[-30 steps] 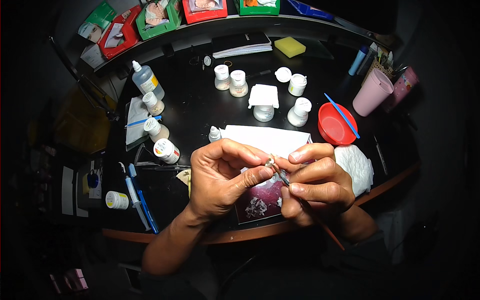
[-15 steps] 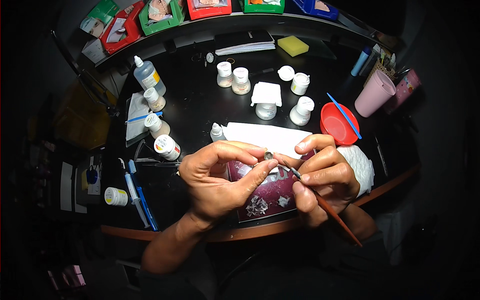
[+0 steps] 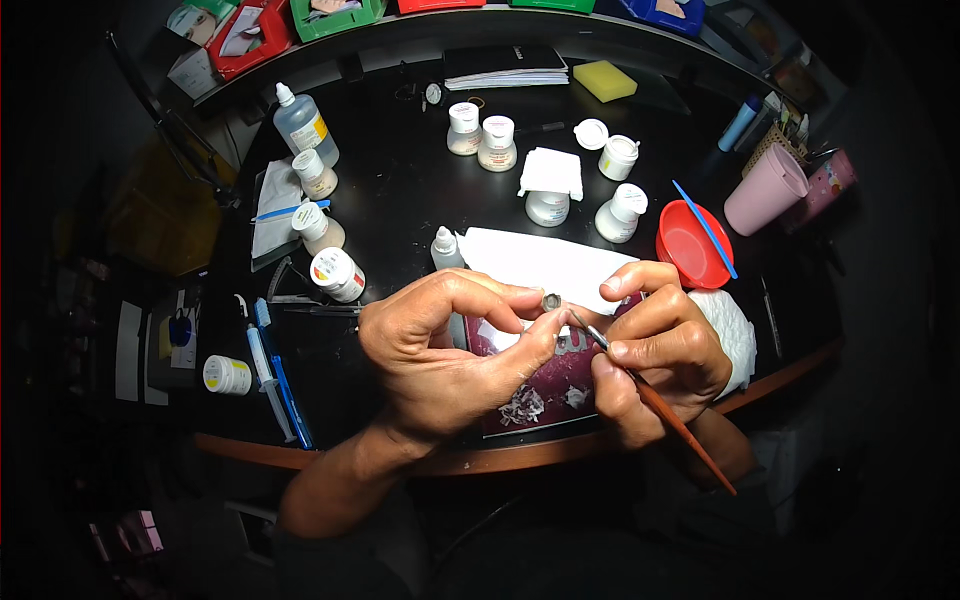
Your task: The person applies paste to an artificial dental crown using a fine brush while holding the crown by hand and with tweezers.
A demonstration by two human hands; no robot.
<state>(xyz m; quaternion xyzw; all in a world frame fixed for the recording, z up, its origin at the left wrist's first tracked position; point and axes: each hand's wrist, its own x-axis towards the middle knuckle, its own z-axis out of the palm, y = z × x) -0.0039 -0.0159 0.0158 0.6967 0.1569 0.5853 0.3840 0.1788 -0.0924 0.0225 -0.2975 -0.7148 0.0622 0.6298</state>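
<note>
L hand (image 3: 440, 340): thumb + fingertip pinched on small grey cap (image 3: 551, 301), held over desk (image 3: 400, 190) inboard of front edge's mid, hollow twd cam. Brush (image 3: 671, 417) tip points up-left twd cap, long axis slanting down-right, butt past front edge; R hand (image 3: 675, 348) clamped on shaft.

A small, rounded grey piece (image 3: 551, 301) with a paler rim sits pinched between the thumb and forefinger of the left hand (image 3: 440, 335), its dark, hollow-looking side turned up toward the view. The slim brush (image 3: 672, 418), its reddish-brown handle tapering to a point at the lower right, slants through the right hand's (image 3: 665, 345) fingers, its fine tip just beside the piece; whether they touch is unclear.
</note>
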